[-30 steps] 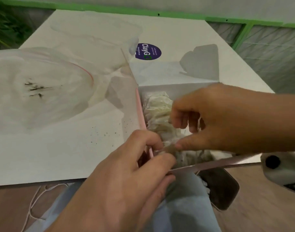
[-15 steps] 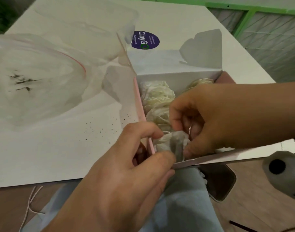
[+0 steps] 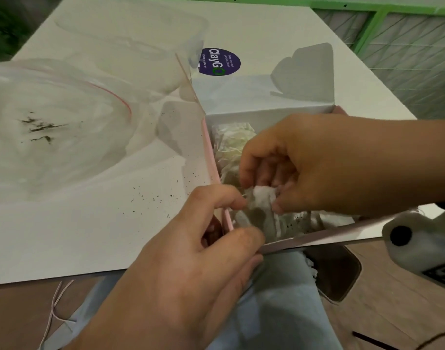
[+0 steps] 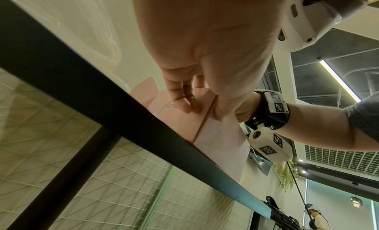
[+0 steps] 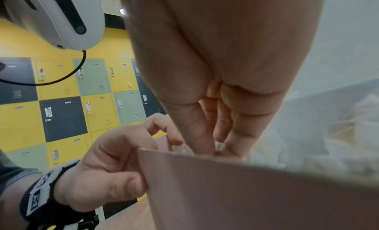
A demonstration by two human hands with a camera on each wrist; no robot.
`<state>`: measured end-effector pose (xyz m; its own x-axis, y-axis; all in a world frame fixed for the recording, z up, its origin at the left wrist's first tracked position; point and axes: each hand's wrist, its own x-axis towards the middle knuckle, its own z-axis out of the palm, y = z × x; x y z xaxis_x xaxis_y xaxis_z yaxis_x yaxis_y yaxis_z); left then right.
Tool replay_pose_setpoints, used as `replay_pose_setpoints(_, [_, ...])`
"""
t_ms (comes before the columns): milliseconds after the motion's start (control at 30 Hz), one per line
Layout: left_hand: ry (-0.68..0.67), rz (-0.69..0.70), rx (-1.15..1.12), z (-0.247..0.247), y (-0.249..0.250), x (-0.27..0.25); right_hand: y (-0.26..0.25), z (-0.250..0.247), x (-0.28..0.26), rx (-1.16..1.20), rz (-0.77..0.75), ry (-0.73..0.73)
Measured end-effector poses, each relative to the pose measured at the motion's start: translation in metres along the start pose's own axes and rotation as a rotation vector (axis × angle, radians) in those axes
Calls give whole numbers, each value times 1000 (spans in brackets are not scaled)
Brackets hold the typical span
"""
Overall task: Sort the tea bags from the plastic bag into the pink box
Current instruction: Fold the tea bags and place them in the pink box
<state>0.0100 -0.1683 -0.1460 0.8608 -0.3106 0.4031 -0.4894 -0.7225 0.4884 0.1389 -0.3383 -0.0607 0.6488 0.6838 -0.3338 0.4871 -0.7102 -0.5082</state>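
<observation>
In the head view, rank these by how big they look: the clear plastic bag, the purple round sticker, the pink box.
1. Clear plastic zip bag
2. Pink cardboard box, partly hidden by hands; ranking with the bag unsure
3. Purple round sticker, farthest away

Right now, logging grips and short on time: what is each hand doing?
Left hand: pinches the tea bag at the pink box corner.
Right hand: pinches the same tea bag.

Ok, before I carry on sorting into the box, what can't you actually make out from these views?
- Tea bag count in the pink box: head view, right hand covers most of the inside.
- Left hand fingertips: hidden behind the box corner.
- Plastic bag contents: only dark crumbs show through the glare.
- Box interior: right wrist view, blurred.
</observation>
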Motion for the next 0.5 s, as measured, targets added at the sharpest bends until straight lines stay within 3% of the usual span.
replay_pose_setpoints(133, [-15, 0, -5, -2, 1, -1, -1, -1, 1, 96, -24, 39])
replay_pose_setpoints(367, [-51, -5, 0, -5, 3, 0, -4, -4, 1, 216, 39, -86])
replay_pose_setpoints(500, [-30, 0, 4, -4, 3, 0, -2, -10, -4, -45, 64, 14])
